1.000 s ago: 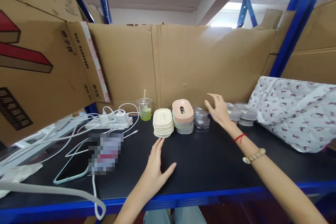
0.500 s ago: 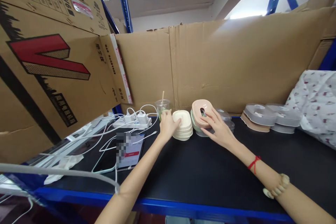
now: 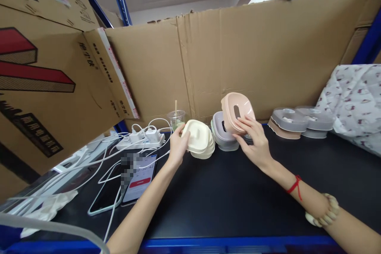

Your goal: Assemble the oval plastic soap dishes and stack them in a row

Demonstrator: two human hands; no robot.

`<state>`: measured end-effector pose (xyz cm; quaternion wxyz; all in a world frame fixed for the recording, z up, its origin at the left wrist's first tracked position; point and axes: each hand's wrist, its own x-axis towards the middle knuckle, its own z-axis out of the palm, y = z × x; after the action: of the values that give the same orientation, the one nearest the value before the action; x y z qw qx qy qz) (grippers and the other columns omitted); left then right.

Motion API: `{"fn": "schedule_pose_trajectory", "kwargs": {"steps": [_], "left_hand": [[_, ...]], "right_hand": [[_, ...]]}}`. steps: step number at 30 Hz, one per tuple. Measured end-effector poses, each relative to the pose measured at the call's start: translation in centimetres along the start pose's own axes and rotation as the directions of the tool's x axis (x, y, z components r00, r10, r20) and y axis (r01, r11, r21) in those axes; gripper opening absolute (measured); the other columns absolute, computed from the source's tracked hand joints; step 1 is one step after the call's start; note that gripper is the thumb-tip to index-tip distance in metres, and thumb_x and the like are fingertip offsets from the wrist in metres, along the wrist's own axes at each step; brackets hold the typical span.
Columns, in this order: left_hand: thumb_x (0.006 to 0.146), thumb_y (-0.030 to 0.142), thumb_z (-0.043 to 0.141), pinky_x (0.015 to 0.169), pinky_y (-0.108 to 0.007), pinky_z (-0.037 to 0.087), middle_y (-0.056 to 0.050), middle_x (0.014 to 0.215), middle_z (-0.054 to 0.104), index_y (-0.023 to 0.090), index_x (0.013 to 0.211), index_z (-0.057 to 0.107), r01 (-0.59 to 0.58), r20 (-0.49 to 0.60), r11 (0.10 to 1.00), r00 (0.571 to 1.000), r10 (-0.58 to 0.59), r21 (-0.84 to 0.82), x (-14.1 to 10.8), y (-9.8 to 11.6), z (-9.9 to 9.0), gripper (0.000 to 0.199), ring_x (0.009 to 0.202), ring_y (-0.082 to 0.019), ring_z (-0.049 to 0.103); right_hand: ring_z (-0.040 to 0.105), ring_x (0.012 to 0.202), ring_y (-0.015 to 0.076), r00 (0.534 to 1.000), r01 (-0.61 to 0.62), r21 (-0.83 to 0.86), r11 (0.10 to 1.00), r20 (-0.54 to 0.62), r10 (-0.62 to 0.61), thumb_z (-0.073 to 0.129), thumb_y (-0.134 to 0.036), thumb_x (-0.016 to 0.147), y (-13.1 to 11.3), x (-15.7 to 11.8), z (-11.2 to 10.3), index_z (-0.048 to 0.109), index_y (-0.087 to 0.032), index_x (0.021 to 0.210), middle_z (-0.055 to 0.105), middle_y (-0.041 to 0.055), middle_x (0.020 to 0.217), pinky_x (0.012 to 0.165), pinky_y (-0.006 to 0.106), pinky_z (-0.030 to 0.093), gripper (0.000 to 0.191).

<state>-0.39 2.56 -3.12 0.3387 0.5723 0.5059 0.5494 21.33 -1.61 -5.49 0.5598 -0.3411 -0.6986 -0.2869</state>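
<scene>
My left hand grips the edge of a cream lid, tilted above a stack of similar cream lids. My right hand pinches a pink tray with a slot in its middle, raised and tilted. Below and left of the pink tray, a lilac tray tops another stack on the black shelf. The part of the fingers under the cream lid is hidden.
A clear cup with a straw stands behind my left hand. Left are a power strip, cables and two phones. Clear-lidded containers and a patterned cloth lie right. Cardboard rises behind.
The pink tray has been lifted off its stack, uncovering the lilac tray. My left hand has taken the top cream lid and shifted it up and left. The view has moved slightly.
</scene>
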Motion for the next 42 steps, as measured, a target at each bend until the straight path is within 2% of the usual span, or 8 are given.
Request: {"fn": "schedule_pose_trajectory", "kwargs": {"steps": [7,13,18,26,29,32,38,42], "left_hand": [[0.084,0.037,0.049,0.097,-0.031,0.040,-0.012,0.124,0.048,0.013,0.121,0.045,-0.286,-0.029,0.923,0.957,0.288,-0.258,-3.6,-1.1,2.2,0.044,0.116,-0.025,0.044],[0.083,0.064,0.057,0.099,-0.037,0.039,-0.013,0.127,0.045,0.019,0.131,0.030,-0.204,-0.035,0.869,0.977,0.211,-0.451,-5.7,-1.3,3.3,0.071,0.120,-0.028,0.041],[0.074,0.044,0.075,0.101,-0.037,0.037,-0.014,0.129,0.042,0.019,0.131,0.031,-0.230,0.012,0.826,0.961,0.275,-0.515,-6.1,-1.0,3.4,0.076,0.121,-0.030,0.040],[0.079,0.031,0.067,0.087,-0.027,0.047,-0.009,0.114,0.057,0.017,0.132,0.044,-0.298,0.028,0.739,0.919,0.393,-0.604,-6.0,-0.7,2.6,0.059,0.114,-0.027,0.048],[0.078,0.030,0.069,0.082,-0.025,0.048,-0.009,0.118,0.055,0.016,0.134,0.044,-0.241,0.184,0.781,0.893,0.411,-0.576,-6.0,-0.7,2.5,0.063,0.107,-0.026,0.052],[0.076,0.035,0.072,0.081,-0.027,0.048,-0.010,0.109,0.060,0.013,0.120,0.058,-0.160,0.335,0.836,0.864,0.375,-0.525,-5.6,-0.6,2.6,0.051,0.102,-0.028,0.055],[0.069,0.048,0.075,0.082,-0.030,0.046,-0.011,0.101,0.064,0.012,0.098,0.067,0.097,0.496,0.896,0.856,0.148,-0.434,-5.3,-0.3,2.8,0.047,0.101,-0.031,0.055],[0.058,0.044,0.074,0.070,-0.028,0.048,-0.011,0.090,0.065,0.011,0.093,0.066,0.416,0.643,0.845,0.757,-0.116,-0.337,-5.6,-0.6,2.9,0.048,0.094,-0.032,0.058]], "right_hand": [[0.050,0.115,0.0237,0.966,0.143,0.153,0.978,0.194,-0.172,0.054,-0.022,0.093,-3.3,-0.2,-0.1,0.055,-0.015,0.114,0.060,0.0126,0.112,0.095,0.039,0.046,0.023],[0.055,0.108,0.0227,0.957,0.116,0.157,0.981,0.247,-0.153,0.049,-0.029,0.095,-4.4,-0.6,0.0,0.060,-0.011,0.108,0.063,0.0114,0.107,0.090,0.035,0.050,0.024],[0.053,0.109,0.0235,0.956,0.163,0.098,0.982,0.229,-0.182,0.047,-0.030,0.096,-5.2,-0.9,0.0,0.060,-0.013,0.109,0.060,0.0123,0.112,0.079,0.030,0.055,0.025],[0.043,0.121,0.0258,0.921,-0.364,0.435,0.824,0.038,0.387,0.063,-0.042,0.083,-4.5,-0.6,0.1,0.035,-0.024,0.135,0.041,0.0128,0.131,0.080,0.033,0.055,0.062],[0.061,0.080,0.0198,0.890,-0.421,0.553,0.720,0.097,0.445,0.052,-0.042,0.089,-3.7,-0.4,0.0,0.034,-0.021,0.134,0.060,0.0070,0.094,0.056,0.027,0.053,0.053],[0.043,0.042,0.0114,0.908,-0.413,0.599,0.686,0.212,0.361,0.048,-0.032,0.091,-3.4,-0.3,-0.3,0.038,-0.019,0.131,0.049,-0.0049,0.057,0.038,0.021,0.039,0.043],[0.057,0.053,0.0123,0.946,-0.300,0.481,0.823,0.260,0.193,0.046,-0.028,0.091,-2.7,0.0,-0.7,0.049,-0.020,0.121,0.061,-0.0017,0.067,0.049,0.021,0.048,0.031],[0.065,0.081,0.0213,0.938,-0.329,0.068,0.942,0.142,0.317,0.044,-0.031,0.090,1.2,0.0,-0.7,0.055,-0.019,0.114,0.066,0.0083,0.097,0.070,0.033,0.054,0.030]]}}
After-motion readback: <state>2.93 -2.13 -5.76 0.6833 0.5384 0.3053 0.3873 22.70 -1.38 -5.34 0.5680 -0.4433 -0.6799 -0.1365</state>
